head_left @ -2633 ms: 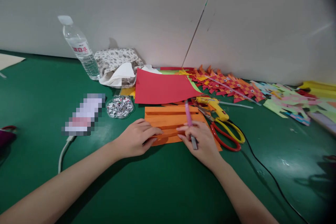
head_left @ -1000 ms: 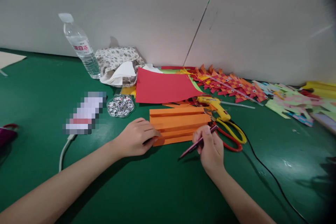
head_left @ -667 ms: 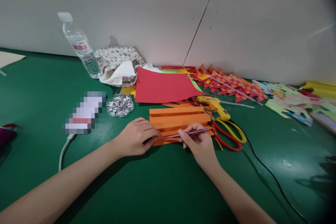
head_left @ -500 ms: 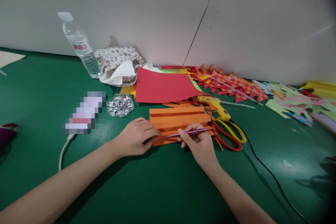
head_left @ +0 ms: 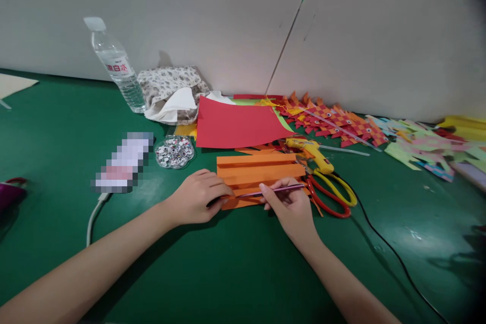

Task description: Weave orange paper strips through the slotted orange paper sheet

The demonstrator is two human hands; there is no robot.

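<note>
A sheet of orange paper with lengthwise folds and strips lies on the green table before me. My left hand is closed on its lower left edge, thumb and fingers pinching the paper. In my right hand is a slim purple pen-like tool, gripped between thumb and fingers. The tool lies along a lower strip, its thin end pointing left toward my left fingertips. Its exact kind is unclear. Just right of the paper are scissors with red and yellow handles, their blades mostly hidden.
A yellow glue gun with a black cord sits behind the scissors. Farther back are red paper, woven paper fish and a patterned tissue pouch. Leftward stand a water bottle, a packet of googly eyes and a phone.
My right hand has slid slightly to the right along the strip with the tool. My left hand stays at the paper's left edge.
</note>
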